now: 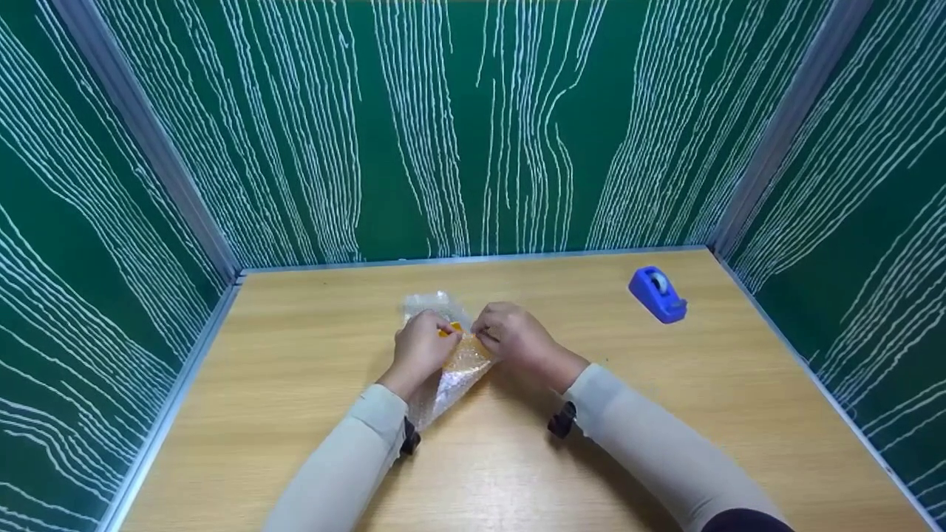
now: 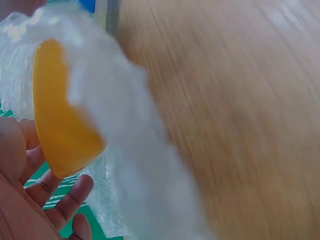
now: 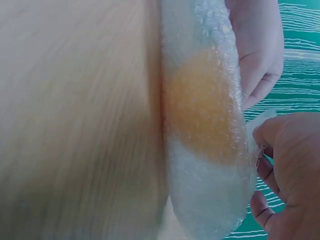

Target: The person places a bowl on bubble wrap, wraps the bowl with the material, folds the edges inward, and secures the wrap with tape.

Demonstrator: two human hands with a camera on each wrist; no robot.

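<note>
A smooth yellow-orange object [image 2: 62, 115] with a curved rim lies partly inside clear bubble wrap [image 1: 454, 384]; its kind is not plain. My left hand [image 1: 423, 346] holds the object at its edge, thumb and forefinger together. In the left wrist view, the other fingers [image 2: 70, 202] of that hand are loosely bent below the rim. My right hand [image 1: 517, 336] pinches an edge of the bubble wrap, drawn over the object. In the right wrist view, the orange colour shows through the wrap [image 3: 205, 195], with the right hand [image 3: 295, 170] beside it.
A blue tape dispenser [image 1: 658, 295] with a roll in it stands at the table's back right. The wooden table [image 1: 310, 384] is bounded by green walls [image 1: 473, 133] with white wavy lines and grey metal frame edges.
</note>
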